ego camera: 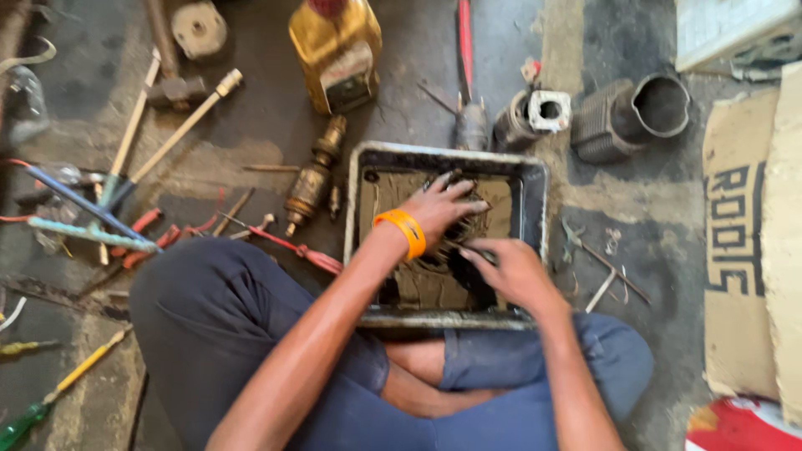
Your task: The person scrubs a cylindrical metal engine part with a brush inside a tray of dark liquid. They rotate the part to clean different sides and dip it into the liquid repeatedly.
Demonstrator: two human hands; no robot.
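Note:
A dark metal tray point(530, 179) with muddy, oily liquid sits on the floor in front of my crossed legs. My left hand point(441, 205), with an orange band at the wrist, reaches into the tray and rests its fingers on a dark greasy part point(464, 232) in the liquid. From the near side, my right hand point(511, 269) grips the same part. The part is blurred and mostly covered by both hands, so its shape is unclear.
A yellow oil jug point(336, 48) stands beyond the tray. Finned metal cylinders point(628, 115) lie at the back right. A brass fitting point(312, 177), hammers point(175, 88), screwdrivers and pliers point(79, 219) are scattered left. Cardboard point(748, 242) lies right.

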